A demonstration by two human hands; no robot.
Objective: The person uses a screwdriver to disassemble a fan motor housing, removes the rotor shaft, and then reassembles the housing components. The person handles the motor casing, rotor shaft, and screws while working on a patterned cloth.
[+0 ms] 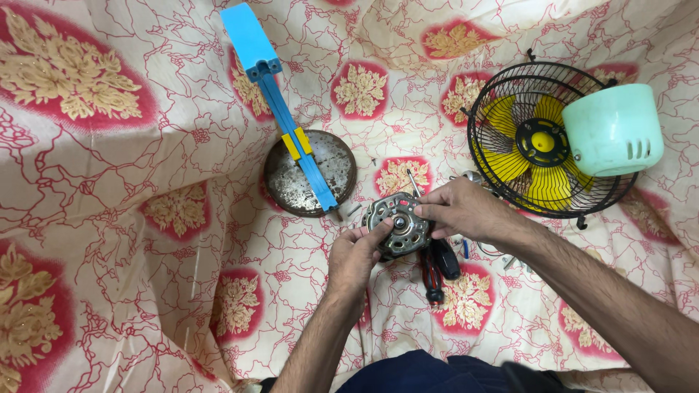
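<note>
Illumination is bright, even and diffuse from overhead; shadows are soft and short, falling beneath the round rusted metal base plate (309,173) and the black wire fan guard (542,138). Focus is sharp centrally. Wide-angle distortion bends the red-and-cream floral cloth (109,182) at the edges.

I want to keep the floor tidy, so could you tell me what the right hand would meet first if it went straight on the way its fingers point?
The right hand points leftward and already touches the fan motor. Past it lies the left hand, slightly lower, then bare patterned cloth. Depth is unclear.
</note>
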